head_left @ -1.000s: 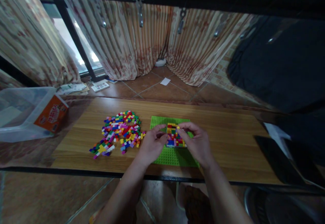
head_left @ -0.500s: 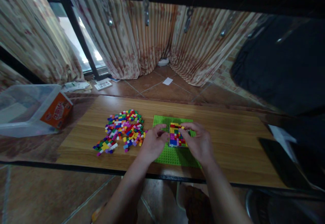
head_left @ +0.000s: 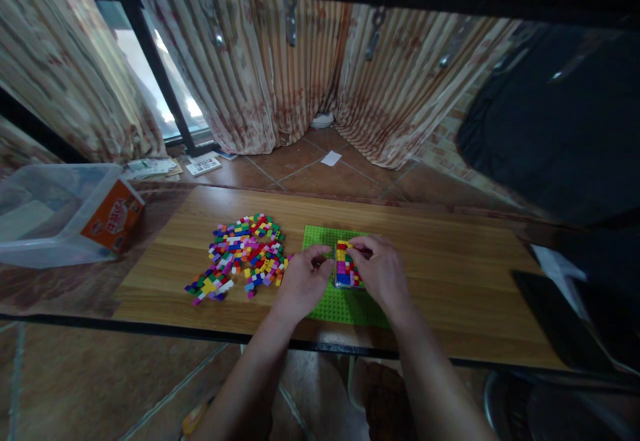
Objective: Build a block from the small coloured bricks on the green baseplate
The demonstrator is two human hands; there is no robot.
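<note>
Head view: we clamp both hands, left hand and right hand, on the brick block atop the green baseplate; loose bricks lie left.

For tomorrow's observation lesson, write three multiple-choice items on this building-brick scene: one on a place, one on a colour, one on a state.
1. Where does the pile of loose bricks lie?
A. On the wooden table, on the left-hand side of the baseplate
B. Inside the clear plastic bin
C. On the tiled floor

2. What colour is the baseplate?
A. Blue
B. Green
C. White

3. How does the multicoloured brick block stand?
A. Lying untouched among the loose bricks
B. Lifted high above the table
C. Over the baseplate, with a hand on either side

Answers:
1 A: the pile sits on the table, beside the plate's left edge.
2 B: the studded plate is bright green.
3 C: the left hand and right hand touch the block from both sides, low over the plate.
</note>
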